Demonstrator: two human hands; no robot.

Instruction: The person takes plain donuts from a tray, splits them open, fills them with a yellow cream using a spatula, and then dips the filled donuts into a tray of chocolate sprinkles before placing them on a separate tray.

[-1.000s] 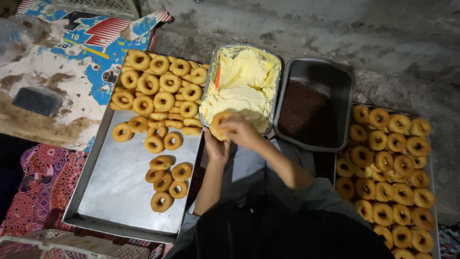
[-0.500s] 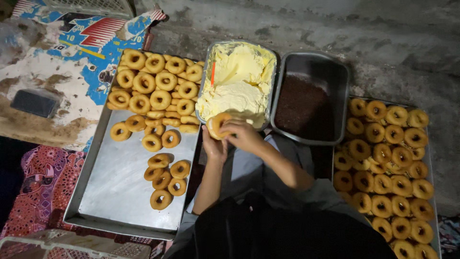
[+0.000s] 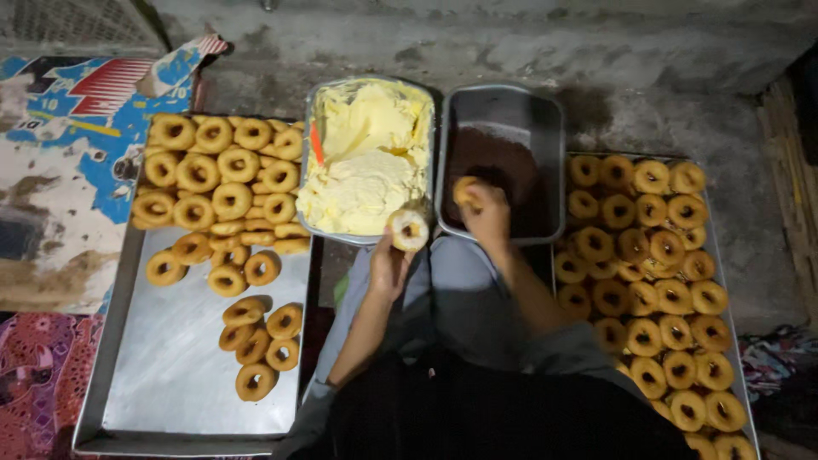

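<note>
My left hand holds up a ring doughnut with pale cream on its face, at the near edge of the tub of yellow cream. Over the dark tub of brown sprinkles, my right hand grips a second doughnut, pressed down towards the sprinkles. An orange spatula sticks out of the cream at the tub's left side.
A long steel tray on the left carries several plain doughnuts, heaped at its far end. Another tray on the right is packed with rows of doughnuts. My knees lie between the trays. A concrete wall stands behind the tubs.
Both hands held one doughnut at the cream tub's edge. Now my right hand has moved right to the sprinkle tub with a doughnut, and my left holds another.
</note>
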